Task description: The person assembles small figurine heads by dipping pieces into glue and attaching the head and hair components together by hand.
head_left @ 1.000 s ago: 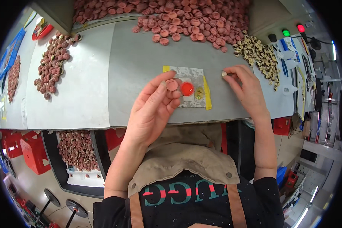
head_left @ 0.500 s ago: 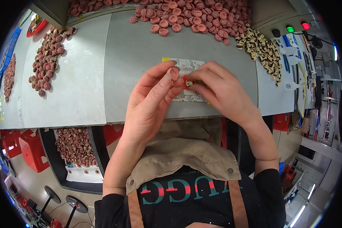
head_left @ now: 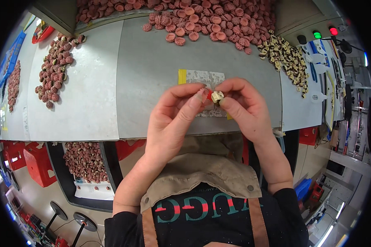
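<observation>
Above a worn whitish pad (head_left: 200, 77) with yellow corners, both of my hands meet at about the same height. My left hand (head_left: 172, 117) pinches a pink, bumpy, hollow shell (head_left: 203, 94) between thumb and fingers, which cover much of it. Close beside it, my right hand (head_left: 248, 109) grips a small cream-and-black piece (head_left: 217, 97) by its edge. A bit of red (head_left: 210, 95) shows between the two; whether it is separate or touches either cannot be made out.
Pink shells (head_left: 218, 31) heap along the far edge, with cream-and-black pieces (head_left: 284, 59) at right. Pink pieces with dark-and-cream insides (head_left: 53, 76) lie at left. Below the table are a dark-framed drawer of similar pieces (head_left: 85, 160) and red stools (head_left: 39, 164).
My two hands have drawn together and come slightly lower. The right hand has lifted the cream-and-black piece beside the shell; the left has turned the shell toward it.
</observation>
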Available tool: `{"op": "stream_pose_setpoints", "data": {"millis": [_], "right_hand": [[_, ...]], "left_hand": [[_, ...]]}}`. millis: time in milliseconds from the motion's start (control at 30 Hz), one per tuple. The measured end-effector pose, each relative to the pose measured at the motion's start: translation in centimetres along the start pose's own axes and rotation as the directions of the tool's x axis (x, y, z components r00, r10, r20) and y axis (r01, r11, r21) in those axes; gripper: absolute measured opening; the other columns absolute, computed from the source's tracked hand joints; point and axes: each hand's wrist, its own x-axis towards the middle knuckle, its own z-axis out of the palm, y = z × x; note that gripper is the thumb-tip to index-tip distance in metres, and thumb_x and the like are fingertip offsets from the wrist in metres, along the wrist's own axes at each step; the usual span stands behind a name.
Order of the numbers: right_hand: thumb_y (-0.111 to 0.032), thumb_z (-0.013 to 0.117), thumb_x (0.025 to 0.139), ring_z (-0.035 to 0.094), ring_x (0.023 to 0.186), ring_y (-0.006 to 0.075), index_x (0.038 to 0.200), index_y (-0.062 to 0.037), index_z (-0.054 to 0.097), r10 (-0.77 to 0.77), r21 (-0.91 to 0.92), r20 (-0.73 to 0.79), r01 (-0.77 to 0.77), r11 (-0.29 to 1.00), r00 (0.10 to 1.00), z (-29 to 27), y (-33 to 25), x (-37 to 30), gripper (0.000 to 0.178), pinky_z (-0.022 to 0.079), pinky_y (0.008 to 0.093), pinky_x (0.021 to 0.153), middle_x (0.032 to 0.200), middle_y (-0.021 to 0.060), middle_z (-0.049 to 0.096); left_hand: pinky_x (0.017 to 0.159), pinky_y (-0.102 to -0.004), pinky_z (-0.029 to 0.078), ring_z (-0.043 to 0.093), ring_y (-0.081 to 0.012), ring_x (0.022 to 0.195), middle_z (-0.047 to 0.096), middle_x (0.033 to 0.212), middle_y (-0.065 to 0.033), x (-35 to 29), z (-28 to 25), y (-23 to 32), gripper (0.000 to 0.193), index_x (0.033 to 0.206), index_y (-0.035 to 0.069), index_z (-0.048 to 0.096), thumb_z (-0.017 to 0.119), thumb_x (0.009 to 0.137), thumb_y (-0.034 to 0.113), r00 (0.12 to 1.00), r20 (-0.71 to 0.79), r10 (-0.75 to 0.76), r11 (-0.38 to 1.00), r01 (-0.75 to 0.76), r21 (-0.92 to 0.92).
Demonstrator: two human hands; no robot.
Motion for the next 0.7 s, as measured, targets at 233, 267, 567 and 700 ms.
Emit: {"op": "stream_pose_setpoints", "data": {"millis": [233, 267, 567, 700], "right_hand": [[-0.008, 0.061, 0.087, 0.054, 0.084, 0.0124, 0.104, -0.0012, 0.054, -0.261, -0.407, -0.004, 0.237, 0.882, 0.965, 0.5, 0.4, 0.1, 0.020, 0.045, 0.0261, 0.075, 0.099, 0.0048, 0.057], [-0.009, 0.062, 0.086, 0.055, 0.084, 0.0154, 0.104, -0.0017, 0.055, -0.356, -0.516, 0.007, 0.308, 0.799, 0.934, 0.7, 0.4, 0.0, 0.020, 0.045, 0.0275, 0.074, 0.097, 0.0064, 0.058], [-0.006, 0.065, 0.081, 0.057, 0.083, 0.0242, 0.100, -0.0031, 0.057, -0.594, -0.747, 0.150, 0.484, 0.455, 0.790, -0.7, 1.0, -0.2, 0.021, 0.047, 0.0302, 0.071, 0.093, 0.0095, 0.059], [-0.007, 0.066, 0.080, 0.057, 0.083, 0.0243, 0.099, -0.0033, 0.057, -0.504, -0.706, 0.155, 0.452, 0.545, 0.850, -1.2, 0.4, -0.5, 0.021, 0.047, 0.0307, 0.071, 0.092, 0.0095, 0.060]], "left_hand": [[0.087, -0.0247, 0.045, 0.056, -0.0114, 0.100, 0.059, 0.108, -0.0086, 0.3, 0.6, -0.2, 0.022, 0.112, -0.001, 0.054, 0.055, 0.091, 0.006, 0.998, 0.023, 0.051, 0.998, -0.051, 0.042], [0.087, -0.0247, 0.045, 0.056, -0.0114, 0.100, 0.059, 0.108, -0.0086, 0.2, 0.5, -0.4, 0.022, 0.112, -0.001, 0.054, 0.055, 0.091, 0.006, 0.998, 0.020, 0.052, 0.998, -0.052, 0.044], [0.084, -0.0240, 0.046, 0.057, -0.0108, 0.096, 0.059, 0.106, -0.0080, 0.1, 1.5, -0.3, 0.018, 0.107, -0.001, 0.057, 0.057, 0.089, 0.002, 0.997, 0.039, 0.062, 0.975, -0.069, 0.213], [0.085, -0.0240, 0.047, 0.058, -0.0113, 0.095, 0.060, 0.107, -0.0089, 0.0, 1.5, -1.3, 0.019, 0.106, -0.002, 0.057, 0.058, 0.088, 0.001, 0.974, 0.067, 0.216, 0.928, -0.226, 0.297]]}}
